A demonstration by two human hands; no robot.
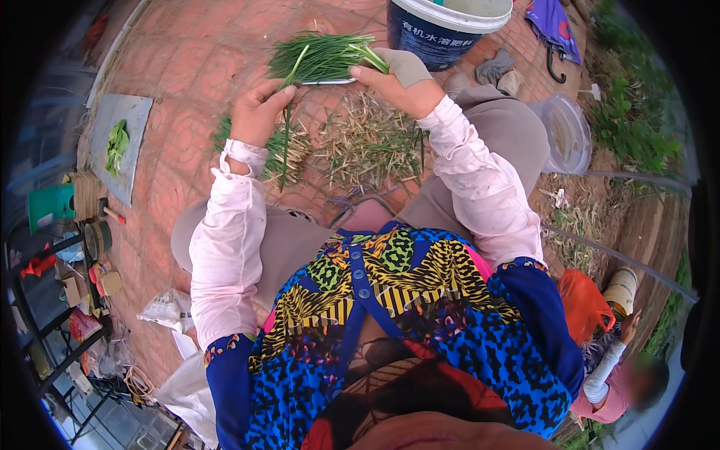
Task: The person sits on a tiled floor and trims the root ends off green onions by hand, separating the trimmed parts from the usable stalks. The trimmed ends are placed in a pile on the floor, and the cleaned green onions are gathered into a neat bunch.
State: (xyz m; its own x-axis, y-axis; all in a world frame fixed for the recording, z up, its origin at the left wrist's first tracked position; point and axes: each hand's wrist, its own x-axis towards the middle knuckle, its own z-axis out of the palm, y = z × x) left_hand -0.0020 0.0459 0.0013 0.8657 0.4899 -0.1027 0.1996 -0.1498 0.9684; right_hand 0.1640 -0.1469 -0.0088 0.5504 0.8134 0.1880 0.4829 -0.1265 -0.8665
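Observation:
My left hand (259,109) pinches a few green stalks, which look like garlic chives (295,70), between thumb and fingers; long leaves dangle below it. My right hand (408,84), partly covered by a grey wrap or glove, grips pale stem ends (371,58). A heap of trimmed green chives (315,56) lies beyond my hands on a white tray (329,82), mostly hidden. Under my left forearm is another bunch of chives (275,152) with straw-coloured ends. Between my arms spreads a pile of dry leaf trimmings (368,149).
A dark blue bucket with a white rim (436,34) stands beyond my right hand. Near it lie a purple umbrella (556,28) and a clear plastic tub (562,135). Left is a board (132,163) with leafy greens. A person (607,388) sits at lower right beside a red bag (582,304).

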